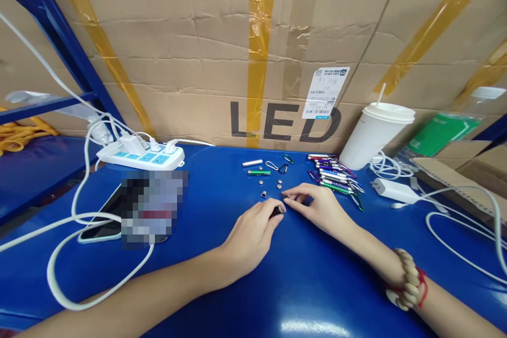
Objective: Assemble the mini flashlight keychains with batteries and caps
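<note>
My left hand (249, 235) is closed around a short black flashlight tube (277, 210), whose end faces right. Close by, my right hand (319, 206) pinches a tiny item between thumb and forefinger; it looks like a button cell (287, 197), though mostly hidden. Several loose button cells (279, 185) lie just beyond my fingers, beside a small metal end piece (263, 194). Farther back are a silver tube (252, 163), a green tube (259, 172), and silver (271, 166), black (283, 169) and green (289, 158) carabiner clips. A pile of mini flashlights with clips (335, 175) lies beyond my right hand.
On the left, a white power strip (142, 156) with cables stands behind a phone (105, 211), partly pixelated. A lidded white cup (372, 134), a charger (396, 190), cables and a green-labelled bottle (443, 132) are at right. A large cardboard box (190, 63) backs the blue table (309, 285).
</note>
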{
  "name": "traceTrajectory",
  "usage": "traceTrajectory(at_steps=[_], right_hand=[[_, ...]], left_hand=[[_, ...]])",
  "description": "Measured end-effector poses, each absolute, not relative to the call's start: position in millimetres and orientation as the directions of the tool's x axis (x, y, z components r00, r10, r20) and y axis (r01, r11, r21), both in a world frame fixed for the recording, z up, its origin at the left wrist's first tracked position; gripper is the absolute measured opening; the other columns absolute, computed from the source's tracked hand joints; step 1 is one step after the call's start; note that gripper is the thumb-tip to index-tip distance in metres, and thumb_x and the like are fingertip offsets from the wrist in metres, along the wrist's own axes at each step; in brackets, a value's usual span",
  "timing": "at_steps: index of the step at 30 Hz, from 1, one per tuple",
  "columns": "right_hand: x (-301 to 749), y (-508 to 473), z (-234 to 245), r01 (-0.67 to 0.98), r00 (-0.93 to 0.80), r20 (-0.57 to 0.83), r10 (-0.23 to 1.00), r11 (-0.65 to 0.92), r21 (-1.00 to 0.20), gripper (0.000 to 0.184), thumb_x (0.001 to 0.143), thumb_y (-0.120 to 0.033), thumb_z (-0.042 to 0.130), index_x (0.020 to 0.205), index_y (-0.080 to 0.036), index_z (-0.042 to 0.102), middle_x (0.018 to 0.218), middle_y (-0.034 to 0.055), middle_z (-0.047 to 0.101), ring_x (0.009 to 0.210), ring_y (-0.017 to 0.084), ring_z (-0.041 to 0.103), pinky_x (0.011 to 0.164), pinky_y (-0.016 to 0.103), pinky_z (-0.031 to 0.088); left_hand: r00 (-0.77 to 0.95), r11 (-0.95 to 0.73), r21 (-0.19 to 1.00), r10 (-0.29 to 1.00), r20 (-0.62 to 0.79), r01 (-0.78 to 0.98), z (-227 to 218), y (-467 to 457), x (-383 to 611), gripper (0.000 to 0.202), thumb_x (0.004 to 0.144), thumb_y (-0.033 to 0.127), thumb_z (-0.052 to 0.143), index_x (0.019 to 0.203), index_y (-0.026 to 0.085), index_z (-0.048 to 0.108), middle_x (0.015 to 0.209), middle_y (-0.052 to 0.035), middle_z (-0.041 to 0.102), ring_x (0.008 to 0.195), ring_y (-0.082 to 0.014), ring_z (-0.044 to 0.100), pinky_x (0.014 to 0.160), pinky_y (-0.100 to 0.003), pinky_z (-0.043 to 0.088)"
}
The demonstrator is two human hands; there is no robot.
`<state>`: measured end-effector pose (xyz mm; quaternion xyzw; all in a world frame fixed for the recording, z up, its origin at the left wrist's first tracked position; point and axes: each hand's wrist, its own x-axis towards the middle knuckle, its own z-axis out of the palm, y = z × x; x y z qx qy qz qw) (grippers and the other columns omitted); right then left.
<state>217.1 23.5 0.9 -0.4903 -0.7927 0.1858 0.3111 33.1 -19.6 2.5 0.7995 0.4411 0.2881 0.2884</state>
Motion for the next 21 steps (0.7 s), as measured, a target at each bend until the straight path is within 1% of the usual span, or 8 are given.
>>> traceTrajectory(at_steps=[4, 7, 9, 12, 16, 19, 21], right_hand=[[215.8, 24.2, -1.7, 0.659, -0.304, 0.297, 0.905, 0.425, -0.621, 0.022, 0.077, -0.023, 0.057, 0.094, -0.015, 0.067, 0.074, 0.0040, 0.066, 0.059, 0.012, 0.059, 0.058, 0.024, 0.050], [217.1, 24.1, -2.4, 0.663, -0.308, 0.307, 0.901, 0.434, -0.610, 0.019, 0.077, -0.025, 0.057, 0.089, -0.017, 0.069, 0.075, 0.0039, 0.067, 0.059, 0.012, 0.059, 0.059, 0.024, 0.049], [217.8, 23.3, -2.1, 0.667, -0.324, 0.306, 0.895, 0.446, -0.597, 0.017, 0.078, -0.027, 0.057, 0.086, -0.018, 0.070, 0.076, 0.0036, 0.067, 0.059, 0.011, 0.059, 0.058, 0.023, 0.048], [217.4, 21.7, -1.4, 0.681, -0.339, 0.296, 0.893, 0.450, -0.578, 0.017, 0.078, -0.029, 0.057, 0.085, -0.019, 0.070, 0.075, 0.0027, 0.066, 0.058, 0.011, 0.057, 0.057, 0.023, 0.047], [216.3, 20.3, -1.5, 0.689, -0.345, 0.316, 0.884, 0.467, -0.554, 0.020, 0.080, -0.033, 0.057, 0.092, -0.022, 0.068, 0.080, 0.0020, 0.064, 0.056, 0.009, 0.055, 0.057, 0.023, 0.046], [217.1, 19.5, -1.3, 0.696, -0.378, 0.342, 0.860, 0.508, -0.507, 0.019, 0.082, -0.032, 0.055, 0.093, -0.024, 0.068, 0.087, 0.0020, 0.063, 0.056, 0.008, 0.054, 0.056, 0.022, 0.045], [218.0, 18.5, 0.0, 0.710, -0.408, 0.350, 0.843, 0.534, -0.458, 0.020, 0.083, -0.030, 0.052, 0.097, -0.025, 0.066, 0.092, 0.0020, 0.062, 0.058, 0.008, 0.055, 0.054, 0.021, 0.045]], left_hand=[[0.416, -0.383, 0.740, 0.897, 0.153, 0.553, 2.7, -20.9, 33.4, 0.015, 0.090, 0.028, 0.032, 0.101, 0.024, 0.041, 0.089, -0.0008, 0.058, 0.076, -0.0160, 0.055, 0.067, -0.028, 0.040], [0.400, -0.343, 0.759, 0.909, 0.120, 0.553, 3.6, -22.3, 33.7, 0.014, 0.091, 0.029, 0.029, 0.101, 0.024, 0.037, 0.081, 0.0004, 0.055, 0.065, -0.0144, 0.052, 0.059, -0.026, 0.038], [0.394, -0.329, 0.773, 0.912, 0.112, 0.542, 3.8, -22.9, 33.9, 0.014, 0.091, 0.030, 0.028, 0.102, 0.024, 0.035, 0.081, 0.0005, 0.055, 0.062, -0.0134, 0.050, 0.056, -0.025, 0.036], [0.390, -0.323, 0.789, 0.913, 0.115, 0.522, 3.1, -22.6, 34.2, 0.015, 0.091, 0.030, 0.029, 0.104, 0.025, 0.033, 0.083, 0.0006, 0.055, 0.061, -0.0127, 0.050, 0.055, -0.024, 0.036], [0.401, -0.333, 0.791, 0.908, 0.122, 0.514, 2.3, -21.7, 34.4, 0.017, 0.091, 0.030, 0.030, 0.106, 0.025, 0.032, 0.085, 0.0004, 0.056, 0.063, -0.0131, 0.052, 0.057, -0.025, 0.036], [0.416, -0.350, 0.771, 0.901, 0.122, 0.532, 3.8, -22.4, 34.4, 0.016, 0.091, 0.030, 0.030, 0.105, 0.024, 0.034, 0.084, 0.0000, 0.057, 0.065, -0.0138, 0.053, 0.058, -0.025, 0.037], [0.427, -0.355, 0.755, 0.898, 0.111, 0.551, 5.1, -23.2, 34.4, 0.015, 0.091, 0.031, 0.030, 0.102, 0.024, 0.035, 0.082, 0.0003, 0.056, 0.064, -0.0141, 0.053, 0.058, -0.025, 0.037]])
